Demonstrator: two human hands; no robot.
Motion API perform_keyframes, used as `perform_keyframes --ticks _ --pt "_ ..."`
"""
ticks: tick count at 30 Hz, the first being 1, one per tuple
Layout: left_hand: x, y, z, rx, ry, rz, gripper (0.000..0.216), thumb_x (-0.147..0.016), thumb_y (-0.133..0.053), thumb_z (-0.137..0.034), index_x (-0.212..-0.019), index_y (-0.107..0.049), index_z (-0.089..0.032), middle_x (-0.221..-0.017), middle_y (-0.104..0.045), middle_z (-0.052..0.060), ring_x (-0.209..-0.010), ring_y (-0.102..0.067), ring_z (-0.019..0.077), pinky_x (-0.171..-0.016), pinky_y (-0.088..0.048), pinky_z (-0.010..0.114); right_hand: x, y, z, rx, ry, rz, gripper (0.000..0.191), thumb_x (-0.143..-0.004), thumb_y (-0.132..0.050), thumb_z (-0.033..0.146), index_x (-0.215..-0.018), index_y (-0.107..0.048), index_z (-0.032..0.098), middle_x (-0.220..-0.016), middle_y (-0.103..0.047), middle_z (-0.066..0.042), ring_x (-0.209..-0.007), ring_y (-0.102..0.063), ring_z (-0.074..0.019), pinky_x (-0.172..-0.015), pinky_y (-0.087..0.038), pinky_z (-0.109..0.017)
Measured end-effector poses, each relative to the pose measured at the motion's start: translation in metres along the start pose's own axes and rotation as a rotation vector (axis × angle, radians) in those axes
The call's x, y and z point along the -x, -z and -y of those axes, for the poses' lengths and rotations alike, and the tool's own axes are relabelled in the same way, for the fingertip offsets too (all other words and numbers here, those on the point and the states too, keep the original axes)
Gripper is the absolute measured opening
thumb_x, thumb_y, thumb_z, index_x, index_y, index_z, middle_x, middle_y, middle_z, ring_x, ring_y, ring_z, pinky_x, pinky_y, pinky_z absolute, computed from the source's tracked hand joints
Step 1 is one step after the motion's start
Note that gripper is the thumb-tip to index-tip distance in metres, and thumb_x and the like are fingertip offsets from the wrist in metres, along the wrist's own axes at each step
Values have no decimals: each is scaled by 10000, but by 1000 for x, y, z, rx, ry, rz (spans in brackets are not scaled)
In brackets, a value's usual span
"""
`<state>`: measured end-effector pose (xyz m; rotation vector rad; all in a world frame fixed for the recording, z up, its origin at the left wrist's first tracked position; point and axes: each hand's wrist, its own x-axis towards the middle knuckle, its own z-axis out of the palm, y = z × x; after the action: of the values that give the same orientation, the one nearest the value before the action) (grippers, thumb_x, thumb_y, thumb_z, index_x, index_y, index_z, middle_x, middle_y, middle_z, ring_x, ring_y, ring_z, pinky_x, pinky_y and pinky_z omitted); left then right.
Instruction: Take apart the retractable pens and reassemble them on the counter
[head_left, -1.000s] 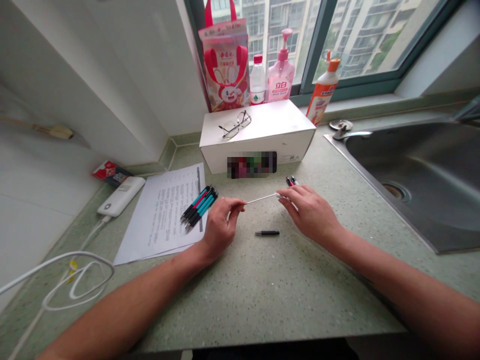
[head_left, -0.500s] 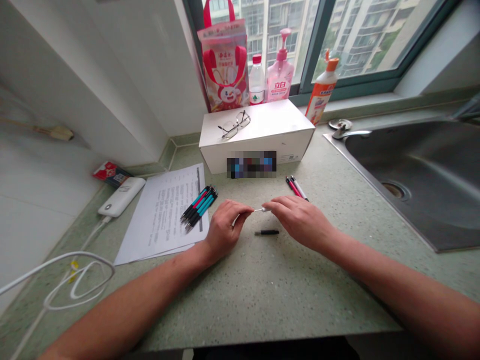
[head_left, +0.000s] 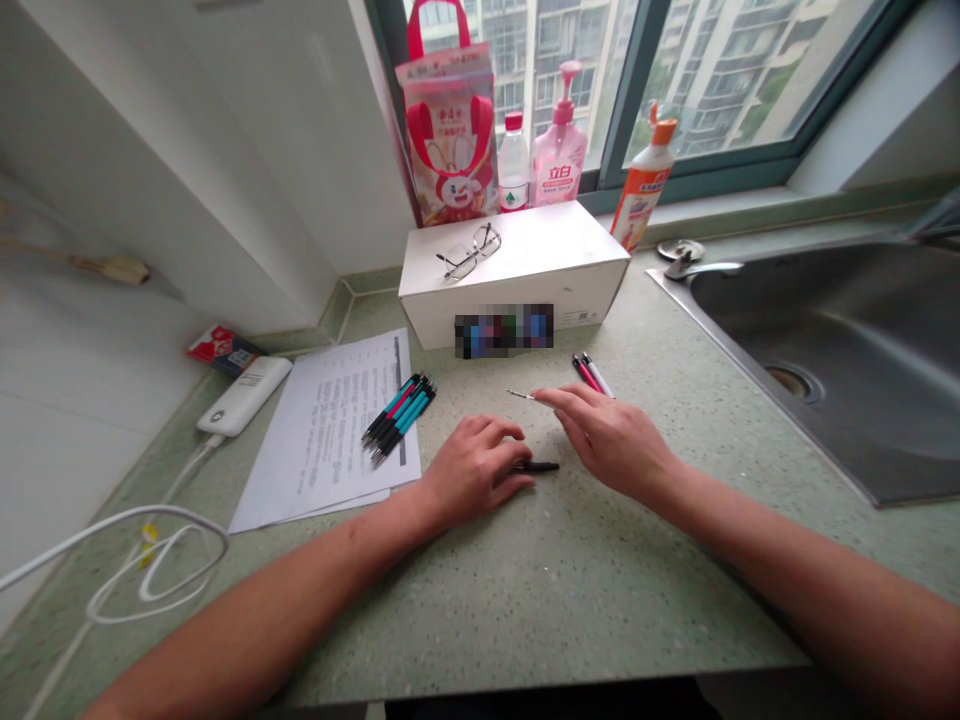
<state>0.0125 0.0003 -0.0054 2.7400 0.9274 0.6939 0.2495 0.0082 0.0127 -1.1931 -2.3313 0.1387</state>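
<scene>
Far left on the green countertop: looped white cable, power bank, printed sheets under a bundle of whole pens. Next, left hand palm down, fingertips laid over one end of a short black pen piece; gripping or merely touching, impossible to tell. Then right hand, fingers closed lightly on a thin pen refill, tip poking leftward. Hands near each other, apart. Two more pens just behind the right hand. Judging by that: bundle finished, this pen in parts, refill and black piece not yet joined.
</scene>
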Motion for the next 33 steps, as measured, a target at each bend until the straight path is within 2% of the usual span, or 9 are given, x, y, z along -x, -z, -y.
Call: perform_keyframes --ticks 2,4,9,11,13,24,33 --pt "0 -1 0 -8 5 -4 144 -933 -643 -336 -975 -694 -208 -1133 -698 108 -1052 -629 274 -927 -483 465 0 0 -1 10 -6 10 399 -992 -401 139 -1346 -572 206 -1187 -700 -90 -845 -690 -194 -667 -508 -320" --pt "0 -1 1 37 48 -75 101 -948 -616 -272 -963 -684 -200 -1110 -708 104 -1040 -640 255 -921 -499 452 1 0 -2 18 -15 8 397 -988 -404 137 -1338 -578 211 -1186 -702 -91 -844 -689 -194 -657 -503 -318" --pt "3 2 5 204 354 -390 101 -970 -590 -252 -1026 -630 -178 -944 -723 65 -878 -688 191 -827 -556 362 0 1 -4 50 -23 -12 405 -982 -391 136 -1331 -579 222 -1151 -711 -92 -827 -685 -193 -619 -484 -314" --pt "3 3 7 248 458 -480 111 -962 -610 -264 -1034 -623 -180 -908 -722 48 -829 -694 175 -790 -561 336 0 2 -4 63 -20 -10 416 -973 -387 122 -1326 -581 226 -1151 -713 -89 -816 -683 -189 -611 -478 -313" --pt "3 4 7 284 499 -534 119 -962 -615 -265 -1048 -618 -182 -898 -726 44 -828 -699 172 -795 -560 335 -1 3 -4 76 -12 3 424 -963 -385 109 -1319 -586 222 -1165 -711 -89 -812 -681 -185 -606 -473 -310" --pt "3 3 9 249 502 -557 101 -957 -618 -233 -1048 -630 -191 -910 -707 32 -835 -676 163 -807 -559 328 0 2 -5 107 -7 56 458 -927 -395 77 -1320 -597 196 -1153 -710 -97 -830 -674 -189 -584 -451 -299" --pt "3 4 10 238 424 -511 82 -951 -611 -188 -1024 -648 -188 -920 -684 28 -833 -656 154 -793 -536 302 0 1 -5 168 40 80 468 -914 -432 37 -1299 -626 218 -1105 -713 -82 -782 -655 -182 -610 -441 -300"
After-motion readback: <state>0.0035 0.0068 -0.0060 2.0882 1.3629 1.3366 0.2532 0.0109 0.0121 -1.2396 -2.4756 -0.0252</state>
